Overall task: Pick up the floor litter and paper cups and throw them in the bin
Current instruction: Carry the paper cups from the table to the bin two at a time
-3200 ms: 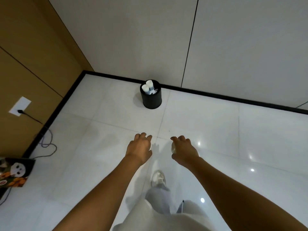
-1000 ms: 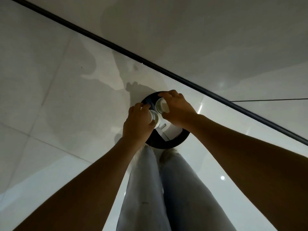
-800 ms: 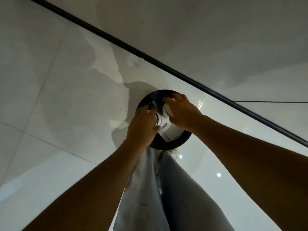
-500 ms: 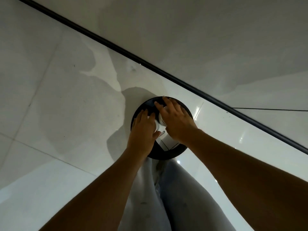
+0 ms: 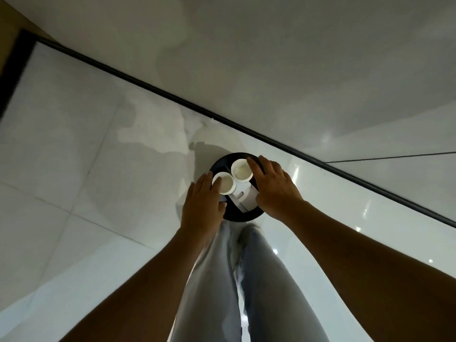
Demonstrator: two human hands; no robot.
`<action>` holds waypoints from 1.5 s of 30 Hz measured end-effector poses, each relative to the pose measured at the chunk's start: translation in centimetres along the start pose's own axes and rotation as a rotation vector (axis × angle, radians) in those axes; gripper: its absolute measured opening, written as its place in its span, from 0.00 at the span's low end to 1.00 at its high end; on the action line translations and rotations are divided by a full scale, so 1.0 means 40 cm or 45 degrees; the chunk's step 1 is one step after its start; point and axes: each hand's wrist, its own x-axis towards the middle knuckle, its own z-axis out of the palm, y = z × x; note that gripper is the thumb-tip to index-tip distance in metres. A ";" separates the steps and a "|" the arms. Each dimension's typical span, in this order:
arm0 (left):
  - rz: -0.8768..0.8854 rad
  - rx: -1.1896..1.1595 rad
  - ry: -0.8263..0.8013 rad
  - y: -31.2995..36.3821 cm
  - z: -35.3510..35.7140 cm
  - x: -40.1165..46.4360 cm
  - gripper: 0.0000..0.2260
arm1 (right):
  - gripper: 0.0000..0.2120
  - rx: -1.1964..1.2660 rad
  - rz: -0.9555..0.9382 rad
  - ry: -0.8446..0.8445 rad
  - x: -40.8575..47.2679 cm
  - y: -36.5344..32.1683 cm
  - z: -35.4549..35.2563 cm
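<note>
- Looking straight down over the black bin point(image 5: 240, 217), which stands on the white tiled floor point(image 5: 74, 156) near the dark skirting strip point(image 5: 153, 88) at the foot of the wall.
- Two white paper cups sit mouth-up in the bin's opening: the left cup point(image 5: 223, 183) and the right cup point(image 5: 242, 169), rims touching or nearly so. Both stand high, rims about level with the bin's rim. Judgement: the bin is already packed, so they rest on what lies beneath.
- A white folded piece of litter point(image 5: 245, 198) fills the nearer part of the opening, just beside the cups.
- Left hand point(image 5: 202, 203): fingers straight and together, tips at the left cup's outer rim, grasping nothing. Cannot tell whether they touch it or only lie beside it.
- Right hand point(image 5: 274, 187): fingers extended and relaxed, lying over the bin's far-right rim, index finger along the right cup's edge; nothing gripped.
- Judgement: flat hands flanking the cups suit steadying or pressing them down, not lifting; both cups count as deposited.
- Edges: the bin's round rim shows only at the far-left arc and near edge; the hands cover the rest.
- Room: open tile to the left and right; the wall closes off the far side; the person's legs point(image 5: 222, 280) stand right against the near side, so hands withdraw upward or sideways.
- Risk (judgement): the tall cups could tip out over the rim if knocked.
</note>
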 end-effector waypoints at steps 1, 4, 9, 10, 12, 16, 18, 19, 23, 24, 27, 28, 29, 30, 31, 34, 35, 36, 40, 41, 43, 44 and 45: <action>0.009 0.010 -0.018 0.014 -0.050 -0.037 0.27 | 0.38 0.012 0.022 0.006 -0.049 -0.013 -0.040; 0.061 0.009 -0.047 0.071 -0.212 -0.151 0.24 | 0.36 0.055 0.094 0.029 -0.208 -0.067 -0.168; 0.215 0.093 -0.039 0.188 -0.423 -0.309 0.22 | 0.36 0.186 0.227 0.124 -0.468 -0.163 -0.319; 0.257 0.112 -0.016 0.213 -0.452 -0.338 0.21 | 0.36 0.206 0.256 0.148 -0.515 -0.178 -0.337; 0.343 0.128 0.029 0.256 -0.495 -0.393 0.21 | 0.34 0.248 0.338 0.203 -0.602 -0.204 -0.358; 0.502 0.057 0.007 0.310 -0.524 -0.510 0.23 | 0.31 0.393 0.564 0.320 -0.760 -0.263 -0.334; 0.612 0.093 -0.037 0.312 -0.516 -0.571 0.22 | 0.30 0.462 0.677 0.352 -0.831 -0.301 -0.294; 0.668 0.129 -0.063 0.308 -0.510 -0.605 0.22 | 0.30 0.502 0.745 0.350 -0.870 -0.324 -0.268; 0.880 0.304 -0.164 0.277 -0.490 -0.732 0.22 | 0.31 0.649 0.966 0.362 -1.014 -0.421 -0.156; 0.920 0.348 -0.208 0.271 -0.482 -0.762 0.22 | 0.31 0.695 1.023 0.377 -1.051 -0.447 -0.125; 1.070 0.518 -0.317 0.269 -0.447 -0.849 0.23 | 0.31 0.828 1.212 0.418 -1.165 -0.531 -0.031; 1.127 0.568 -0.338 0.277 -0.432 -0.882 0.22 | 0.31 0.863 1.273 0.424 -1.206 -0.557 0.000; 1.188 0.618 -0.362 0.289 -0.416 -0.918 0.22 | 0.31 0.897 1.333 0.433 -1.251 -0.583 0.032; 1.250 0.671 -0.391 0.302 -0.398 -0.955 0.22 | 0.31 0.935 1.394 0.448 -1.293 -0.607 0.063; 1.317 0.723 -0.417 0.318 -0.379 -0.995 0.22 | 0.30 0.975 1.459 0.467 -1.339 -0.630 0.096; 1.525 0.832 -0.482 0.369 -0.310 -1.126 0.22 | 0.30 1.111 1.661 0.529 -1.470 -0.688 0.186; 1.594 0.855 -0.496 0.387 -0.282 -1.174 0.23 | 0.30 1.151 1.722 0.556 -1.511 -0.705 0.215; 1.659 0.878 -0.509 0.405 -0.252 -1.226 0.23 | 0.30 1.184 1.776 0.590 -1.552 -0.722 0.245; 1.880 1.010 -0.586 0.467 -0.103 -1.465 0.23 | 0.30 1.296 1.964 0.751 -1.731 -0.786 0.379; 1.931 1.041 -0.598 0.478 -0.062 -1.529 0.23 | 0.30 1.330 2.011 0.774 -1.780 -0.805 0.421; 2.029 1.071 -0.623 0.488 0.019 -1.656 0.23 | 0.30 1.397 2.096 0.793 -1.882 -0.843 0.509; 2.072 1.079 -0.635 0.487 0.056 -1.720 0.23 | 0.30 1.435 2.132 0.805 -1.932 -0.863 0.555; 2.112 1.094 -0.640 0.484 0.092 -1.784 0.23 | 0.30 1.470 2.166 0.822 -1.981 -0.884 0.601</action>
